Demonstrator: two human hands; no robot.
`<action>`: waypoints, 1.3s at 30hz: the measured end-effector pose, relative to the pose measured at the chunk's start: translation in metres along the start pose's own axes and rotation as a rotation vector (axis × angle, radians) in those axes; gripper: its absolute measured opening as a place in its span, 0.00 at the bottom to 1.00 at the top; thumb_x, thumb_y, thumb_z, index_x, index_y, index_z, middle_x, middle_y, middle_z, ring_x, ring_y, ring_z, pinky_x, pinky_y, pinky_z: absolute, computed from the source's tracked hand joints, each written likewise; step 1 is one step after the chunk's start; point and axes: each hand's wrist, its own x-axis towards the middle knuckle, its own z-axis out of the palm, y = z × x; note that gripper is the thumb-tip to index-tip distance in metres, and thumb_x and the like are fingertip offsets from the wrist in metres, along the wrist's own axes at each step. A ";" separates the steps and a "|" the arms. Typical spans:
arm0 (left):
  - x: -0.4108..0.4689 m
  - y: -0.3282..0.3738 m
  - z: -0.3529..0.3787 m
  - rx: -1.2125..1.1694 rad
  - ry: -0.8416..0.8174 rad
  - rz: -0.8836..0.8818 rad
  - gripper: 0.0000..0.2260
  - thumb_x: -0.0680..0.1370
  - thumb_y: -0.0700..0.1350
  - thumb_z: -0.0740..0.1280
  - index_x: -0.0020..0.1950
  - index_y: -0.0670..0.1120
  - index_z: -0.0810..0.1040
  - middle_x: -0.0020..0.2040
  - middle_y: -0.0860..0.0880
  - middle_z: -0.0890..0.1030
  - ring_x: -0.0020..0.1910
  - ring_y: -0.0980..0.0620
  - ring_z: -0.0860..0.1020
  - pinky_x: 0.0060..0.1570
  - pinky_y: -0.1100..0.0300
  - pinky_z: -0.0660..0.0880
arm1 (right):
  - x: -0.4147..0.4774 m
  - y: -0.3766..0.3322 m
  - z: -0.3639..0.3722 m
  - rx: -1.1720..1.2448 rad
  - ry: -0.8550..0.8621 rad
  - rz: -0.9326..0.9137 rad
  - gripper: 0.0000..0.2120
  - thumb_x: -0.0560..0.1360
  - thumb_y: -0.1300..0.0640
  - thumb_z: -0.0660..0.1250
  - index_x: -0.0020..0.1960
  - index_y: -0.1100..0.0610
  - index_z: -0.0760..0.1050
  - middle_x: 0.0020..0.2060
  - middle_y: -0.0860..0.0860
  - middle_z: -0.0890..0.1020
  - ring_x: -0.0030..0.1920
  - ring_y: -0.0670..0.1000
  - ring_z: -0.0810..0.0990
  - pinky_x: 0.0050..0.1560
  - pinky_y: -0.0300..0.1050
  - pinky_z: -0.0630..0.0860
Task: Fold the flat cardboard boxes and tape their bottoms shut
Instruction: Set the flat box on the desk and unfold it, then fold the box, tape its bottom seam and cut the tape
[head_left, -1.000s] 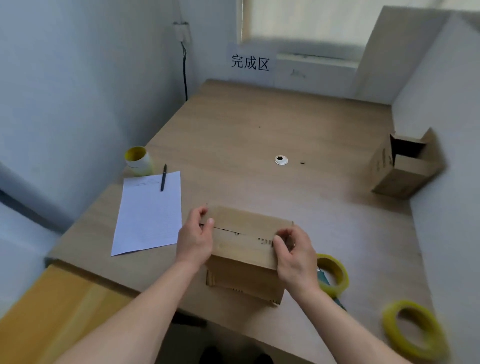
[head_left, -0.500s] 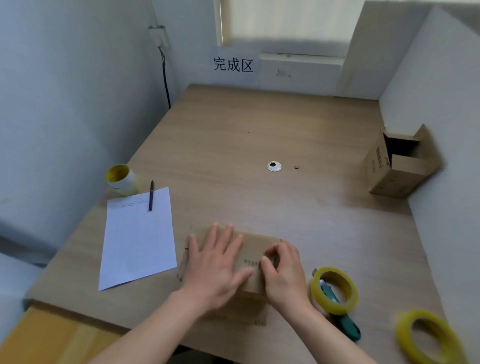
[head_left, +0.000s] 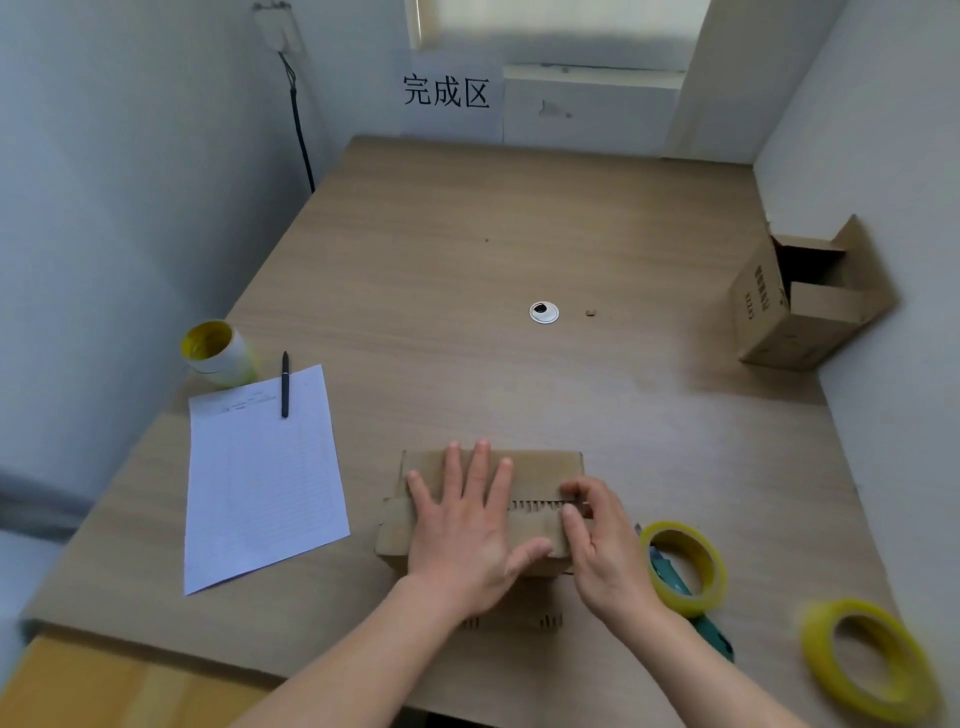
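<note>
Flaps pinned for taping.
At the table's near edge my left hand lies flat, pressing the cardboard box flaps shut; my right hand curls at the seam, grip unclear; tape roll just beside.

left hand: flat, fingers spread | right hand: fingers curled, pinching
</note>
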 end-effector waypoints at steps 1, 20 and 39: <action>0.003 0.004 -0.001 -0.009 0.003 0.000 0.44 0.71 0.76 0.39 0.80 0.52 0.39 0.79 0.48 0.32 0.77 0.41 0.30 0.70 0.28 0.38 | 0.000 0.003 -0.004 0.002 0.005 0.012 0.10 0.80 0.60 0.64 0.54 0.45 0.70 0.50 0.40 0.74 0.51 0.40 0.74 0.50 0.35 0.71; 0.014 -0.026 0.008 -0.779 0.523 -0.449 0.08 0.78 0.53 0.68 0.52 0.50 0.77 0.56 0.51 0.73 0.52 0.47 0.77 0.43 0.58 0.67 | -0.007 0.010 -0.035 -0.038 -0.061 -0.006 0.10 0.82 0.57 0.60 0.57 0.43 0.72 0.49 0.42 0.80 0.48 0.43 0.78 0.43 0.27 0.69; 0.018 -0.018 0.009 -0.489 0.409 -0.421 0.23 0.76 0.64 0.64 0.66 0.54 0.69 0.67 0.51 0.68 0.61 0.46 0.73 0.48 0.52 0.73 | -0.029 0.095 -0.106 -0.951 -0.421 -0.011 0.13 0.75 0.53 0.59 0.55 0.47 0.79 0.58 0.44 0.75 0.58 0.53 0.70 0.53 0.47 0.67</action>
